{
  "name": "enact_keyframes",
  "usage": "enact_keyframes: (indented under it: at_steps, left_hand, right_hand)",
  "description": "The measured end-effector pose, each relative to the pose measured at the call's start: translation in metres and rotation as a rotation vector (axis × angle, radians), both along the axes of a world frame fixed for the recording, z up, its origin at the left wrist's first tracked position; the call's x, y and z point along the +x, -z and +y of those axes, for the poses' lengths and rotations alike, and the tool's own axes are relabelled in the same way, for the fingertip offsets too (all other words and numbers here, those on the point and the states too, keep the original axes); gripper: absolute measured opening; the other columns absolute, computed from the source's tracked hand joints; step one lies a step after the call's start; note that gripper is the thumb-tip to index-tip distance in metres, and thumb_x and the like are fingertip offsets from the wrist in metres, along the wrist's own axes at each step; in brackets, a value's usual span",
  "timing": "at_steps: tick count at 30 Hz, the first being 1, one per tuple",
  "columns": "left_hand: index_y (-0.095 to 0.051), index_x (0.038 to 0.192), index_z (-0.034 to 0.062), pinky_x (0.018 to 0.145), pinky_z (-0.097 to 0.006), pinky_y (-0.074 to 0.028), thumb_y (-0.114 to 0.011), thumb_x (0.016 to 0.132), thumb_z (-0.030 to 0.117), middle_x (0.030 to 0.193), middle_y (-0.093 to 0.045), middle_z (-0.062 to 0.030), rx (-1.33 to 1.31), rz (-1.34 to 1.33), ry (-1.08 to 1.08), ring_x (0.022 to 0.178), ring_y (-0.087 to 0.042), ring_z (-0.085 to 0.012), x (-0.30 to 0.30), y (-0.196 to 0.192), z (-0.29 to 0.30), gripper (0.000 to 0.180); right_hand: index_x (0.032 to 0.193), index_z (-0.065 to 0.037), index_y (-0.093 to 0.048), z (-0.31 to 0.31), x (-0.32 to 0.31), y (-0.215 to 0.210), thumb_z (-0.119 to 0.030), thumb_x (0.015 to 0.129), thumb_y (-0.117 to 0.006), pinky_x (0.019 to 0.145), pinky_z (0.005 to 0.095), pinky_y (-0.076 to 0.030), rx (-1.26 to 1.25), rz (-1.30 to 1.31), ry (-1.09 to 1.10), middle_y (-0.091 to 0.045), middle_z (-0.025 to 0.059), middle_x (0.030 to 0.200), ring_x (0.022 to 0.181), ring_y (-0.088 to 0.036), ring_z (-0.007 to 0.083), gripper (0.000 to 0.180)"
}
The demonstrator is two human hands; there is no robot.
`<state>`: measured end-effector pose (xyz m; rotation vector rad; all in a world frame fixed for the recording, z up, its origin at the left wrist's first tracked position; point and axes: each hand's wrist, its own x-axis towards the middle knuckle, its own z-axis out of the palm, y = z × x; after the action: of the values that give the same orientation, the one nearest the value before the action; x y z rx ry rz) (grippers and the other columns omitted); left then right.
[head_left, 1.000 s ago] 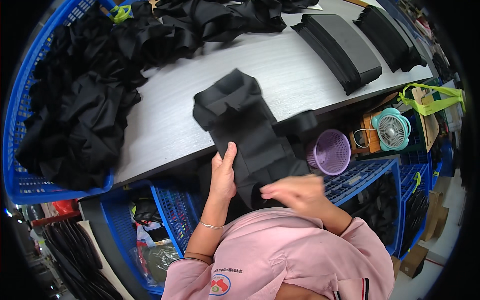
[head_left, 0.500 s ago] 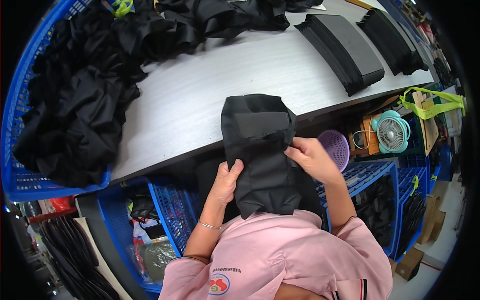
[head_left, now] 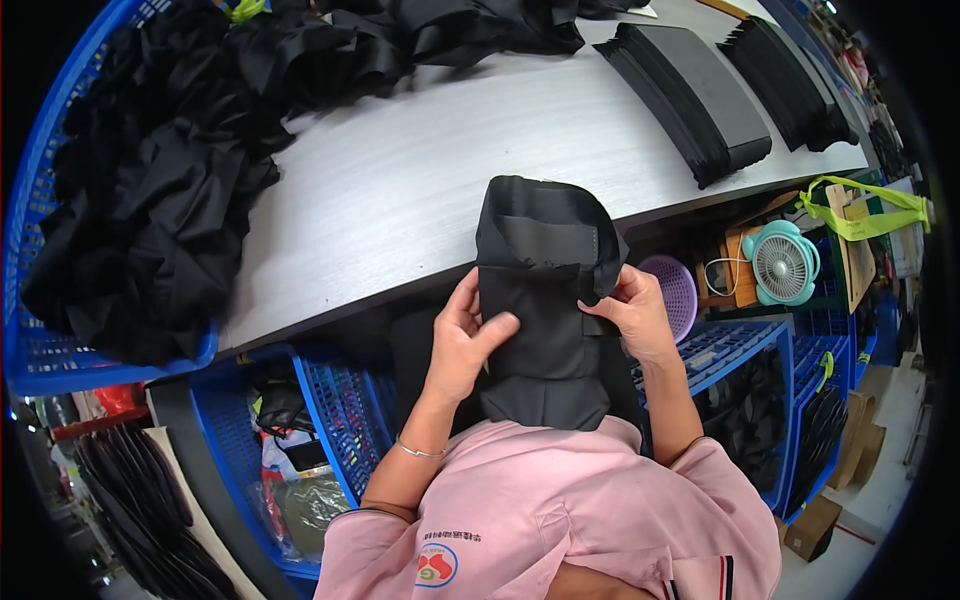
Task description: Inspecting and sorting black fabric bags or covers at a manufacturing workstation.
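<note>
In front of my body is a black fabric pouch, its upper end standing open like a tube above the near edge of the table. A smoother grey-black panel shows just inside the opening. My left hand holds the pouch's left edge, its thumb across the front and its fingers partly hidden behind the cloth. On the other side, my right hand pinches the right edge below the opening, fingertips on a fold there. The lower end of the pouch rests against my pink shirt.
Heaped black fabric pieces fill a blue basket at the left and spread along the table's far side. Stacks of folded black pieces lie at the far right. Below the edge are a turquoise fan, a purple basket and blue crates.
The pouch has shifted right and its upper end has opened wider. My left hand has slid up its left edge with the thumb spread; my right hand has stayed on the right edge.
</note>
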<state>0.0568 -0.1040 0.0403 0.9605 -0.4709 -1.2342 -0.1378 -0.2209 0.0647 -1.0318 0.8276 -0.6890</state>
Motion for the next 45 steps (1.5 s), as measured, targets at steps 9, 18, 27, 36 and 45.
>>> enact_keyframes:
  at_steps: [9,18,27,36,45]
  left_hand:
    - [-0.059,0.115,-0.0044,0.086,-0.025,-0.051,-0.077,0.076,-0.006,0.111,-0.068,-0.0103,0.246,-0.353,-0.048,0.096,-0.062,-0.0104,-0.002,0.031,-0.002,0.043]
    - [-0.060,0.123,-0.0032,0.092,-0.028,-0.052,-0.077,0.083,0.004,0.111,-0.069,-0.0080,0.111,0.028,0.145,0.099,-0.064,-0.0127,0.009,0.014,0.004,0.043]
    - [-0.064,0.116,-0.0047,0.085,-0.026,-0.054,-0.074,0.087,0.002,0.106,-0.072,-0.0078,0.180,-0.051,0.128,0.093,-0.065,-0.0094,0.002,0.015,-0.003,0.032]
    - [-0.065,0.111,-0.0022,0.084,-0.023,-0.053,-0.072,0.086,-0.001,0.097,-0.072,-0.0072,0.276,-0.364,0.104,0.090,-0.066,-0.0086,0.011,0.077,0.005,0.025]
    - [-0.064,0.118,-0.0026,0.087,-0.027,-0.054,-0.072,0.090,0.005,0.105,-0.072,-0.0079,0.128,0.016,0.040,0.091,-0.067,-0.0123,0.012,0.033,0.001,0.030]
  right_hand:
    - [0.084,-0.001,-0.057,0.033,0.022,-0.023,-0.005,0.077,-0.080,0.056,0.0256,-0.044,-0.590,0.601,-0.101,-0.056,0.0046,0.069,0.061,-0.051,0.0063,0.024]
    - [0.106,0.005,-0.070,0.004,-0.002,0.003,-0.002,0.086,-0.073,0.081,0.0256,-0.052,-0.001,0.215,-0.091,-0.071,0.0052,0.098,0.087,-0.064,0.0094,0.021]
    - [0.098,0.006,-0.071,-0.014,-0.002,0.013,0.001,0.083,-0.069,0.071,0.0241,-0.052,-0.209,0.356,-0.008,-0.072,0.0046,0.085,0.077,-0.063,0.0079,0.016]
    - [0.067,-0.002,-0.044,0.010,0.009,0.003,-0.010,0.077,-0.082,0.050,0.0304,-0.035,-0.218,0.267,-0.206,-0.040,0.0024,0.057,0.056,-0.037,0.0073,0.040]
    - [0.097,0.003,-0.067,-0.004,0.007,-0.020,-0.017,0.090,-0.071,0.054,0.0231,-0.045,-0.117,0.168,-0.085,-0.068,0.0053,0.080,0.057,-0.055,0.0106,0.022]
